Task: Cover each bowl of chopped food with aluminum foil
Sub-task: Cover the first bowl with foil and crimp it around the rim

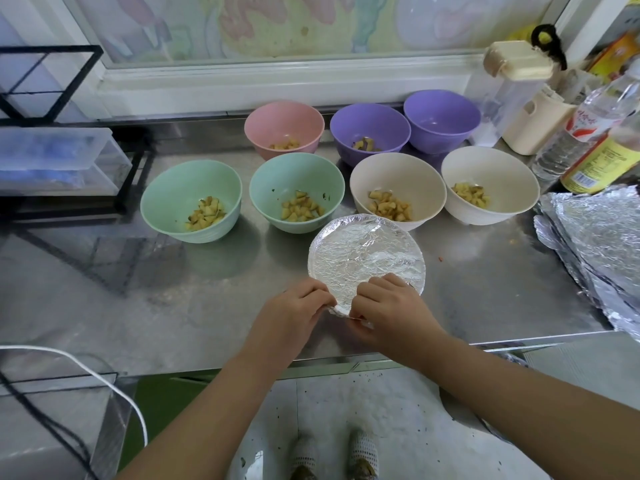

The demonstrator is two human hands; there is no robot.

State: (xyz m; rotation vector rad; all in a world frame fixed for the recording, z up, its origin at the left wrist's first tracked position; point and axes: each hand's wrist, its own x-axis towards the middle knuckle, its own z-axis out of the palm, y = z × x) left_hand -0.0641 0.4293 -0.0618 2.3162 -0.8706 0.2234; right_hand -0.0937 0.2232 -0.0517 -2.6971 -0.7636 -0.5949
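The curled fingers (320,293) of the left hand (294,311) pinch the folded foil edge at the near rim of a round bowl covered in crinkled silver aluminium foil (363,251). Just beside it, the right hand (386,306) has its fingers (375,284) bent over the same edge, pinching the foil against the rim. The two hands are nearly touching.

The covered bowl stands on a brushed stainless-steel counter (173,299), near its front edge. Just behind it runs a row of four uncovered bowls, each holding chopped yellowish food: a mint-green bowl at the left (166,206), a second mint-green bowl (273,188), a cream bowl (426,188) and a white bowl (512,178). Behind those stand a pink bowl (277,119) and a purple bowl (374,123), both with food, and a second purple bowl (440,116) whose contents cannot be seen. A stack of loose silver foil sheets (595,247) lies at the counter's right end.
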